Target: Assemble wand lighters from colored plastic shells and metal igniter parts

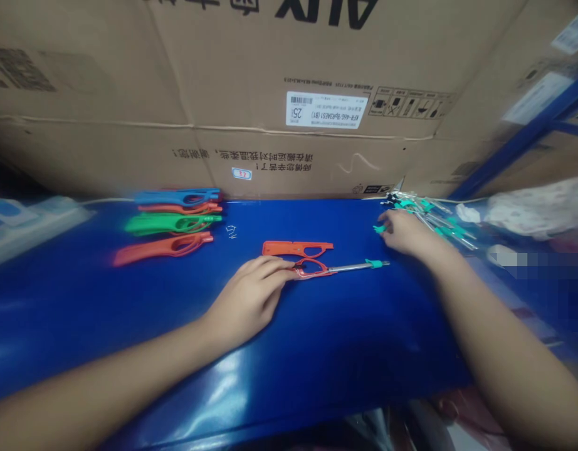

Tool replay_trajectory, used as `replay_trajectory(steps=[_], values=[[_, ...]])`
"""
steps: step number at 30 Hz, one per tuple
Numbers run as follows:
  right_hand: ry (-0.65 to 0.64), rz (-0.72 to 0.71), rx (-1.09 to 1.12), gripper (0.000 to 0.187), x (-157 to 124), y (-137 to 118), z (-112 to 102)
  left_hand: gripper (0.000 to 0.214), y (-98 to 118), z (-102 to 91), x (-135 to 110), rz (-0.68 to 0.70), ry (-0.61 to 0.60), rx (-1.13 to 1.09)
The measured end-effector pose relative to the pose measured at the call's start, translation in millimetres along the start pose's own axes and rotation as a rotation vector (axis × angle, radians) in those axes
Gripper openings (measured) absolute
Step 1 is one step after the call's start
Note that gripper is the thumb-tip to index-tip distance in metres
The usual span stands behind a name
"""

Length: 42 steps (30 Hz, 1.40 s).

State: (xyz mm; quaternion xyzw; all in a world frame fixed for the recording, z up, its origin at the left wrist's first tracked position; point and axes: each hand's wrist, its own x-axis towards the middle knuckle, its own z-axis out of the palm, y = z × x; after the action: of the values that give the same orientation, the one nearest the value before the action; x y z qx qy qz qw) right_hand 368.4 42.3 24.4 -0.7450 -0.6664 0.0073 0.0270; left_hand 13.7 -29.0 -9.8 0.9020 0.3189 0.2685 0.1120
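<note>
My left hand is closed on an orange lighter handle half, held low over the blue tabletop. Out of its right end runs a metal lighter tube with a teal clip near its tip. Just behind lies a second orange handle half, hollow side showing. At the right, my right hand is at the edge of a pile of metal tubes with teal clips. A small teal piece pokes out between its pinched fingertips; the rest is covered by the fingers.
Blue, orange and green lighter handles are laid in a row at left, with small metal bits beside them. A large cardboard box walls off the back of the blue table. A blue metal bar slants at right.
</note>
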Motion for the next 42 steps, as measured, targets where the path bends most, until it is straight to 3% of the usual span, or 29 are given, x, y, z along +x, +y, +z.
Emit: replay_trajectory(steps=[5, 11, 16, 19, 23, 28, 35, 39, 42], values=[[0.033, -0.236, 0.132, 0.024, -12, -26, 4, 0.036, 1, -0.6, 2, -0.010, -0.007, -0.007], [0.078, -0.358, 0.278, 0.021, -16, -40, 12, 0.034, 2, -1.7, 2, -0.022, -0.015, -0.015], [0.056, -0.368, 0.361, 0.029, -13, -30, 7, 0.035, 3, -2.1, 2, -0.021, -0.014, -0.018], [-0.004, -0.407, 0.394, 0.023, -13, -26, 2, 0.035, 3, -2.1, 2, -0.023, -0.015, -0.018], [-0.068, -0.318, 0.427, 0.011, -15, -29, 0, 0.033, 2, -2.3, 2, -0.031, -0.021, -0.016], [-0.114, -0.223, 0.462, 0.013, -14, -33, 1, 0.034, 2, -2.4, 2, -0.027, -0.022, -0.021], [-0.002, -0.176, 0.440, 0.009, -13, -34, 7, 0.036, 3, -1.7, 2, -0.023, -0.024, -0.018], [0.074, -0.235, 0.448, 0.013, -16, -36, 2, 0.035, 3, -1.7, 2, -0.019, -0.018, -0.017], [0.050, -0.308, 0.446, 0.021, -19, -40, 0, 0.034, 3, -1.9, 2, -0.021, -0.020, -0.017]])
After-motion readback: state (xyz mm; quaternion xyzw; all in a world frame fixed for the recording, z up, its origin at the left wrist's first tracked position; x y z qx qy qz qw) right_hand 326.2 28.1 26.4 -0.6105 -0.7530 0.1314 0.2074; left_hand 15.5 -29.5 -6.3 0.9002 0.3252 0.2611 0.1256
